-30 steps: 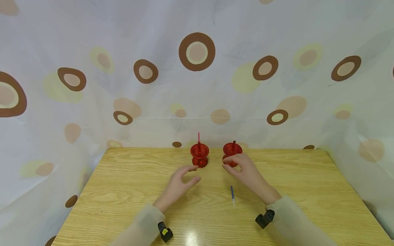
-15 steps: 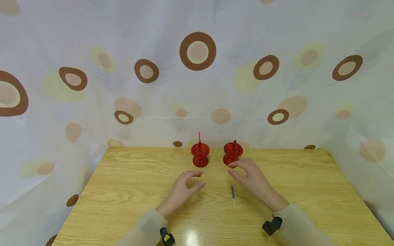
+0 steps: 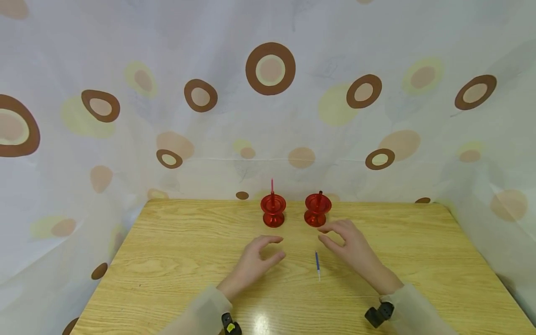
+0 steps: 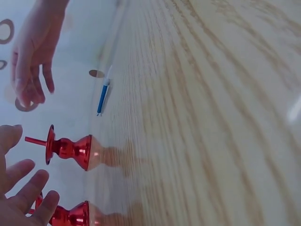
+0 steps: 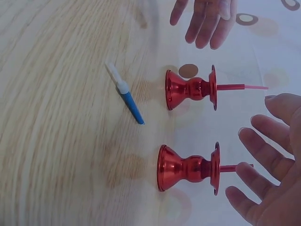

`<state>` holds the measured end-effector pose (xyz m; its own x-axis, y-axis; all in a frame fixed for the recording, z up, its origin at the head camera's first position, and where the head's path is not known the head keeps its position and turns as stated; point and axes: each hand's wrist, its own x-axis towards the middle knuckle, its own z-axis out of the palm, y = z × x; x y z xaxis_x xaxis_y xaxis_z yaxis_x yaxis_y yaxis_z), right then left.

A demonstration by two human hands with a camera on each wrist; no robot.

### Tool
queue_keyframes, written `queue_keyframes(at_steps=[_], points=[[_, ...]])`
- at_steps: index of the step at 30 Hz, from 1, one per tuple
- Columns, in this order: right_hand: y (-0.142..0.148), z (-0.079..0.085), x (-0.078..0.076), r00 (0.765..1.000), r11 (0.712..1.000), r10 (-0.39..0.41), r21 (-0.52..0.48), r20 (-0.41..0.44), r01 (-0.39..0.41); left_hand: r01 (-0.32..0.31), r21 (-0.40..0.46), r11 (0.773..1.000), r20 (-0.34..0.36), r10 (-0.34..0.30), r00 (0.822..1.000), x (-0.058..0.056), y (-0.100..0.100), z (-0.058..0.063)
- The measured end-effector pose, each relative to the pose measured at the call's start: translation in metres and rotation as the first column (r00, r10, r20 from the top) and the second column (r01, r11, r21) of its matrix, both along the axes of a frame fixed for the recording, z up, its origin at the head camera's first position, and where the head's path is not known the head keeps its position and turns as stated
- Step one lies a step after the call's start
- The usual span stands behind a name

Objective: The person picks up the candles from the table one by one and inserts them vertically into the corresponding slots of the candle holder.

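Through the head camera I see a wood-grain tabletop (image 3: 184,232), yellowish, its grain running mostly from side to side. Near its front edge of view I get a bright white glare spot (image 3: 261,323), and left of that I can make out a tiny dark speck (image 3: 140,285). Behind the far edge my view fills with a pale patterned cloth (image 3: 268,130), which also stands along the left and right sides. I see brown rings with light centres on it, the biggest ring (image 3: 270,69) high in the middle, among soft yellow and peach ovals. A faint horizontal crease (image 3: 264,159) crosses its lower part.
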<state>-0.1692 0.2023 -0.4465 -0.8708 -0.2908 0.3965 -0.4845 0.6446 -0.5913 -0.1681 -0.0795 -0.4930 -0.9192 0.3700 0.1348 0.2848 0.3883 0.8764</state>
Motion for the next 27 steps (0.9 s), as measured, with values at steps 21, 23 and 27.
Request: queue_keyframes(at_steps=[21,23,27], points=[[0.021,-0.008,0.011,0.999,0.999,-0.043,0.019,0.024,0.043,0.056,0.003,0.998,0.003,-0.056,0.998,0.003,0.016,-0.004],[0.022,-0.008,0.012,0.998,0.999,-0.051,0.012,0.043,0.05,0.056,-0.002,0.998,0.02,-0.055,0.998,0.004,0.018,-0.003],[0.026,-0.009,0.014,0.994,0.998,-0.067,-0.003,0.081,0.067,0.061,-0.02,0.998,0.048,-0.06,0.997,0.006,0.021,-0.002]])
